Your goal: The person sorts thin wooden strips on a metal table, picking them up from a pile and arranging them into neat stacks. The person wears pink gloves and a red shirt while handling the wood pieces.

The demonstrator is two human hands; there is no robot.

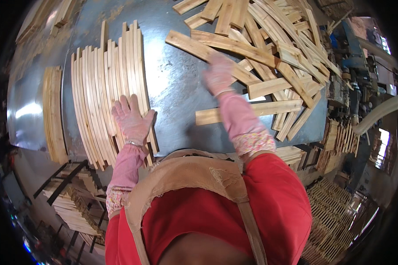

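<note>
My left hand (pixel 132 121), in a thin pale work glove, lies spread on a row of wooden slats (pixel 90 92). The slats stand side by side on edge, their far ends uneven. Further right, my right hand (pixel 219 75), also gloved and slightly blurred, is closed over the middle of a flat wooden slat (pixel 188 45); its fingertips are partly hidden. This slat slants along the near left side of a loose pile of slats (pixel 263 39). Nearer to me, a single slat (pixel 208 116) lies crosswise beneath my right forearm.
The grey metal tabletop (pixel 163 88) shows between row and pile. A narrow bundle of slats (pixel 53 115) lies at the left, with more wood (pixel 40 20) at the far left corner. Below the table's left edge is a rack of stacked slats (pixel 75 207); slatted stacks (pixel 331 216) stand low right.
</note>
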